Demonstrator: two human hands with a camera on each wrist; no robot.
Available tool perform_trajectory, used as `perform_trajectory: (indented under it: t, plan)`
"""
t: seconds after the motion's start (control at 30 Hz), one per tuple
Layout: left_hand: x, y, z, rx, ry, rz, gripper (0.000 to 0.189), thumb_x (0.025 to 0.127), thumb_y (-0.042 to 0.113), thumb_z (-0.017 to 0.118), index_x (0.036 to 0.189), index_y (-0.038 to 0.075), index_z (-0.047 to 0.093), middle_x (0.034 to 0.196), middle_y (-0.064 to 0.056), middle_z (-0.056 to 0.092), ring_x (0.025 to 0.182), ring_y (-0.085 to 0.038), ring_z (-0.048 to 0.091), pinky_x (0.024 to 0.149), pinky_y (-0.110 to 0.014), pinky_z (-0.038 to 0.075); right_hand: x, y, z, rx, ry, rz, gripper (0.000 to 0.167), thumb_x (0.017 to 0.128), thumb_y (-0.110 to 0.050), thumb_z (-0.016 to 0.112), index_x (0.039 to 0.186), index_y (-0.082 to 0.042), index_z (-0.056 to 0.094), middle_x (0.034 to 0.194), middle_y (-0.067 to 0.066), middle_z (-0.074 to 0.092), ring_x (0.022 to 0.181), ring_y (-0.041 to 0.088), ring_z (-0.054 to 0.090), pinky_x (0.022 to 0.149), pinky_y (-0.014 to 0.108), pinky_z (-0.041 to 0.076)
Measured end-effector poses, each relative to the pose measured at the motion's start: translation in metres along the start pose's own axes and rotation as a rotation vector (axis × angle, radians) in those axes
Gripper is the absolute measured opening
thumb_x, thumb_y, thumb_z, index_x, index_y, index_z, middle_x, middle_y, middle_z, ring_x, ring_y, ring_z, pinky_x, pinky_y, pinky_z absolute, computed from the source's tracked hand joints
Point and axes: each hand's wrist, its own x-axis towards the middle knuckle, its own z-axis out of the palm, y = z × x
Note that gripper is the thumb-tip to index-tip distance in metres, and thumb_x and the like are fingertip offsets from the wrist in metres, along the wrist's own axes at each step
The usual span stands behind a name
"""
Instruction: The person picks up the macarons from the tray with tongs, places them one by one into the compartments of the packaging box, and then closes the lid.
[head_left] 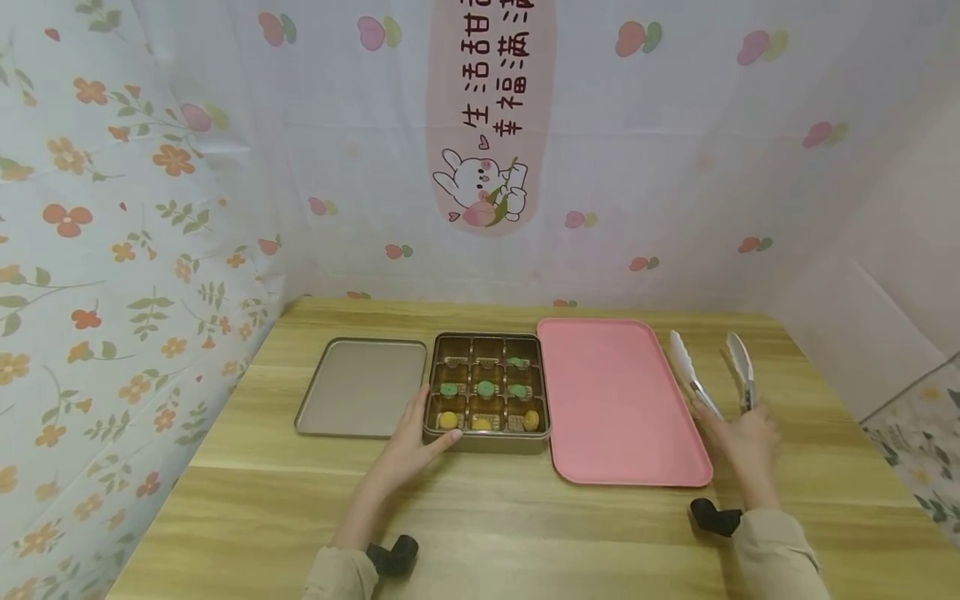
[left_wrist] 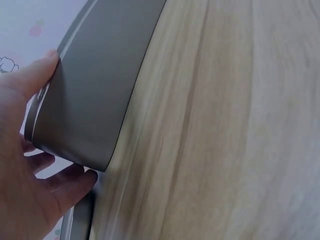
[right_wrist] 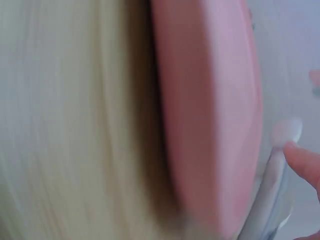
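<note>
A dark metal box (head_left: pixel 489 444) with a clear divided insert stands on the table. My left hand (head_left: pixel 411 442) grips its near left corner, thumb over the front rim and fingers along the left side. In the left wrist view the thumb is at the rim of the box (left_wrist: pixel 95 85). Several round green pieces (head_left: pixel 486 389) sit in the middle row and far right compartment; round yellow pieces (head_left: pixel 447 420) lie in the near row. On the right, my right hand (head_left: pixel 746 437) holds metal tongs (head_left: pixel 684 362) by the handle end, their arms spread apart and tips pointing away.
A pink tray (head_left: pixel 615 400) lies right of the box, between it and the tongs. Flat to the left of the box is a greyish metal lid (head_left: pixel 363 387). A printed cloth (head_left: pixel 637 167) hangs along the table's back edge, with another flowered cloth (head_left: pixel 150 275) at left.
</note>
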Motion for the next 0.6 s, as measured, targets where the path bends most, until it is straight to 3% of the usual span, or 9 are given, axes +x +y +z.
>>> perform_trajectory:
  t: [0.1,0.27,0.47,0.6]
  plan:
    - [-0.001,0.0,0.001,0.002,0.004,0.003,0.098,0.082,0.053,0.059,0.148,0.012,-0.002,0.154,-0.018,0.001,0.14,-0.041,0.004,0.109,-0.063,0.013,-0.011,-0.02,0.004,0.032,0.043,-0.067,0.093,0.081,-0.038,0.064,0.138,0.015,0.014,0.132,0.045,0.023,0.121,0.06,0.02,0.102,0.066,0.016]
    - [-0.004,-0.005,-0.005,-0.001,0.038,0.024,0.091,0.085,0.046,0.059,0.148,0.008,0.005,0.153,-0.019,0.004,0.139,-0.044,0.003,0.107,-0.066,0.013,-0.035,-0.07,0.015,0.097,0.012,-0.279,0.071,0.084,-0.023,0.062,0.133,0.015,0.029,0.13,0.041,0.033,0.122,0.056,0.025,0.101,0.065,0.021]
    - [-0.005,-0.008,-0.025,-0.068,0.055,0.073,0.079,0.088,0.037,0.058,0.145,0.002,0.015,0.151,-0.024,0.01,0.136,-0.045,0.018,0.107,-0.057,0.026,-0.073,-0.13,0.023,0.188,-0.178,-0.43,0.063,0.089,-0.024,0.057,0.136,0.008,0.032,0.139,0.031,0.031,0.131,0.045,0.026,0.107,0.059,0.024]
    - [-0.005,-0.015,-0.041,-0.059,0.054,0.039,0.075,0.089,0.036,0.057,0.144,0.002,0.019,0.151,-0.023,0.01,0.136,-0.045,0.017,0.109,-0.057,0.025,-0.1,-0.161,0.032,0.241,-0.273,-0.456,0.06,0.09,-0.028,0.055,0.138,0.001,0.033,0.142,0.025,0.031,0.131,0.04,0.03,0.106,0.056,0.029]
